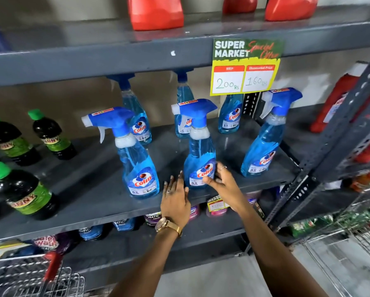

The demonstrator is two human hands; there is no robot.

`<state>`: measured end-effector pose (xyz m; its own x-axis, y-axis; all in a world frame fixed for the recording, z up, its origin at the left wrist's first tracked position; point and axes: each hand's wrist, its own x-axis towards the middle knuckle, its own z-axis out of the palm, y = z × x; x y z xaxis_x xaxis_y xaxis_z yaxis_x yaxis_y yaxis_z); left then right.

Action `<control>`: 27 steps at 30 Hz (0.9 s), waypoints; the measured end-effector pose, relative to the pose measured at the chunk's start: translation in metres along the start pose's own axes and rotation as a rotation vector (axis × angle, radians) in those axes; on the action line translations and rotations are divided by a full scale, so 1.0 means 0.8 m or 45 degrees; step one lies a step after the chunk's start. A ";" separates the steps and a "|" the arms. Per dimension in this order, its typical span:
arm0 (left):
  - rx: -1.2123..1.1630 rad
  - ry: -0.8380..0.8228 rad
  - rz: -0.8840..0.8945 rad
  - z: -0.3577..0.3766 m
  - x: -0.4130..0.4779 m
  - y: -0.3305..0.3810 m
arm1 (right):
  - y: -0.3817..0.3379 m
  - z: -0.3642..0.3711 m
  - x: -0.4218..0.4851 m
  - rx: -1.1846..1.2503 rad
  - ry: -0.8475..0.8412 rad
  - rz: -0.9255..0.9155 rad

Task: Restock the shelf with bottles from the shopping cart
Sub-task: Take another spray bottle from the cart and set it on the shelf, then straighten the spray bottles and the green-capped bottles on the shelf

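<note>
Several blue Colin spray bottles stand on the grey middle shelf [89, 189]. The front middle spray bottle [199, 151] stands upright near the shelf's front edge. My right hand [222, 181] wraps its fingers and thumb around the base of this bottle from the right. My left hand [175, 196], with a gold watch on its wrist, rests flat against the bottle's left side, fingers extended. Another bottle [137, 159] stands to the left and one [265, 138] to the right. The shopping cart [40, 275] shows at the bottom left, with a red handle.
Dark bottles with green caps [25, 189] stand at the shelf's left. Red containers [156, 11] sit on the top shelf. A yellow price tag [244, 67] hangs from the upper shelf edge. A second rack [338, 129] with red bottles stands right. Detergent pouches fill the lower shelf.
</note>
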<state>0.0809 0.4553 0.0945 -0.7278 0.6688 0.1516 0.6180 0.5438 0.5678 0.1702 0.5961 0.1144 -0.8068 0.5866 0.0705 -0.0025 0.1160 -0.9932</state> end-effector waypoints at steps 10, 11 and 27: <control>0.184 0.077 -0.088 0.012 -0.001 0.011 | 0.010 0.002 0.005 0.011 -0.021 0.002; 0.180 0.076 -0.098 0.012 0.000 0.011 | 0.013 0.003 0.005 0.010 -0.010 -0.008; -0.162 0.531 0.179 -0.040 -0.102 -0.087 | -0.015 0.123 -0.121 -0.241 0.115 -0.269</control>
<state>0.0878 0.3462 0.0685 -0.7131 0.4562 0.5324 0.6969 0.3780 0.6095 0.1906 0.4592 0.1100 -0.7441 0.6017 0.2903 -0.0479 0.3854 -0.9215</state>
